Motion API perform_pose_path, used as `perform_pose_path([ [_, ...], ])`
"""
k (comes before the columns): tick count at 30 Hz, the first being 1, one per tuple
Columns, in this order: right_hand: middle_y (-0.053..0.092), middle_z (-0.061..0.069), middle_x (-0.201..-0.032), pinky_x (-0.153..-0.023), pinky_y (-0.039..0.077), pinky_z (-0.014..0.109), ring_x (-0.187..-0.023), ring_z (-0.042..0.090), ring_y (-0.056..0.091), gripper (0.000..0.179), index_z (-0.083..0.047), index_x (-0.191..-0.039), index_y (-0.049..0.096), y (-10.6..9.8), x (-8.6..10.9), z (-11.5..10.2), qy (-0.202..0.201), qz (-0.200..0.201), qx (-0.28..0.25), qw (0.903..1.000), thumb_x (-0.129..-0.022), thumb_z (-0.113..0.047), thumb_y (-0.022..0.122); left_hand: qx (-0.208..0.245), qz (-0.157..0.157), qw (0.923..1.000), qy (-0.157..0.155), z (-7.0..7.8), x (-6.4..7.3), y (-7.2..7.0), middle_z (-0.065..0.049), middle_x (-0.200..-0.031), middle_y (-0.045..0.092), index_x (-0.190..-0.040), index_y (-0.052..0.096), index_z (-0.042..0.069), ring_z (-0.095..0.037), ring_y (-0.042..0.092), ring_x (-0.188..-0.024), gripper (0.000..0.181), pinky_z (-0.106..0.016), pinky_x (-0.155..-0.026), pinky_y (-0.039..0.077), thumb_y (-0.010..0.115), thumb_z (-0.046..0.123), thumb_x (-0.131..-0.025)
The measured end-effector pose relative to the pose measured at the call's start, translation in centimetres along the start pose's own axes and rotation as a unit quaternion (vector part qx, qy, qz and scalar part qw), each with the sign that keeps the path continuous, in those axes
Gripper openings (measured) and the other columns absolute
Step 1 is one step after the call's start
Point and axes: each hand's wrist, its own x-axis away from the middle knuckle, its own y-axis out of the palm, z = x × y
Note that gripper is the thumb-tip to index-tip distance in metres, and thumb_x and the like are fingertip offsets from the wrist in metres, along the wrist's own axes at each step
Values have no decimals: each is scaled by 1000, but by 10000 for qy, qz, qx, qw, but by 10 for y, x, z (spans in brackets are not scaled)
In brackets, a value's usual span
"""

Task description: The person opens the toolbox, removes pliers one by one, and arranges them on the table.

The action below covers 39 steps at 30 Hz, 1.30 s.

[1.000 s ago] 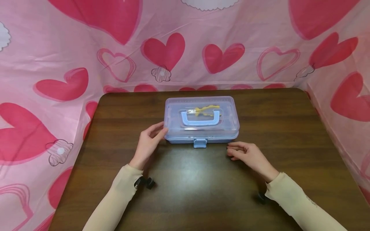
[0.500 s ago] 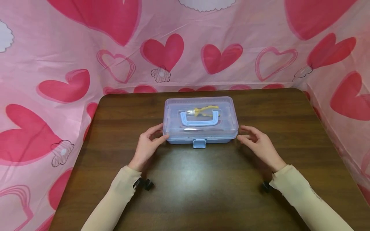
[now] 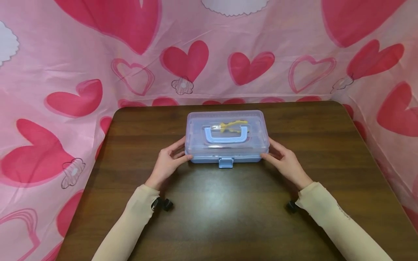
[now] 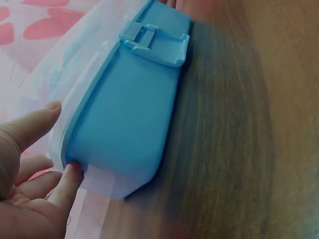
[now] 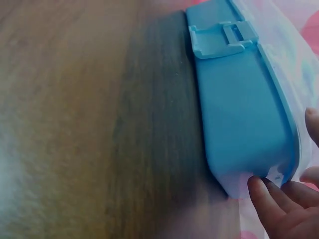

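A plastic toolbox (image 3: 202, 160) with a blue base, a clear lid (image 3: 196, 125) and a pale blue carry handle (image 3: 225, 139) sits near the table's far side. The lid lies down on the base, while the front latch (image 4: 167, 45) sticks outward, unfastened. Through the lid shows a yellow-handled tool with a silvery head (image 3: 225, 126), like pliers. My left hand (image 3: 166, 163) grips the left end, thumb by the front corner, a fingertip under the lid's rim in the left wrist view. My right hand (image 3: 287, 163) grips the right end likewise, fingertips at the rim.
The dark wood table (image 3: 209, 224) extends around the toolbox on all sides. Pink cloth (image 3: 140, 32) with red hearts hangs behind and beside the table. Black wrist cameras (image 3: 167, 205) sit under the cream sleeves (image 3: 137, 206).
My right hand has moved from in front of the toolbox's right corner, out and around to its right end, and now grips it. My left hand stays at the left end.
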Motion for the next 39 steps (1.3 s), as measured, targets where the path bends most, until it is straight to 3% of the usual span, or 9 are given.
perform_pose_path([
  [11,54,10,-154,-98,50,15,-130,30,60,68,-20,-156,51,-3,18,-7,-132,85,248,9996,-94,-18,79,-76,48,9998,-169,5,17,3,-5,-154,55,-150,58,18,-26,64,-128,69,-29,-98,55,85,12,-87],
  [30,56,9,-153,-98,47,10,-130,29,59,65,-21,-153,54,-1,36,-11,-50,220,567,9981,-93,-21,80,-137,131,9998,-49,5,33,8,-3,-153,56,-147,60,15,-25,64,-128,67,-30,-96,56,86,10,-86],
  [33,59,12,-149,-99,48,13,-125,12,62,61,-17,-151,57,-3,38,-14,-148,342,555,9978,-94,-18,79,-230,260,9994,-79,7,36,9,-2,-150,59,-146,62,17,-25,68,-123,64,-29,-95,58,86,15,-87],
  [36,62,14,-145,-96,51,13,-115,-6,60,57,-12,-149,59,-5,38,-20,-130,506,480,9975,-95,-16,78,-591,415,9974,31,11,36,10,0,-148,61,-145,64,20,-23,65,-124,59,-37,-101,57,85,21,-89],
  [39,66,15,-139,-92,50,9,-109,-9,58,52,-9,-147,60,-5,38,-27,3,718,523,9960,-98,-19,75,-794,537,9952,178,17,35,10,2,-147,62,-143,65,19,-22,59,-131,55,-50,-108,52,83,22,-91],
])
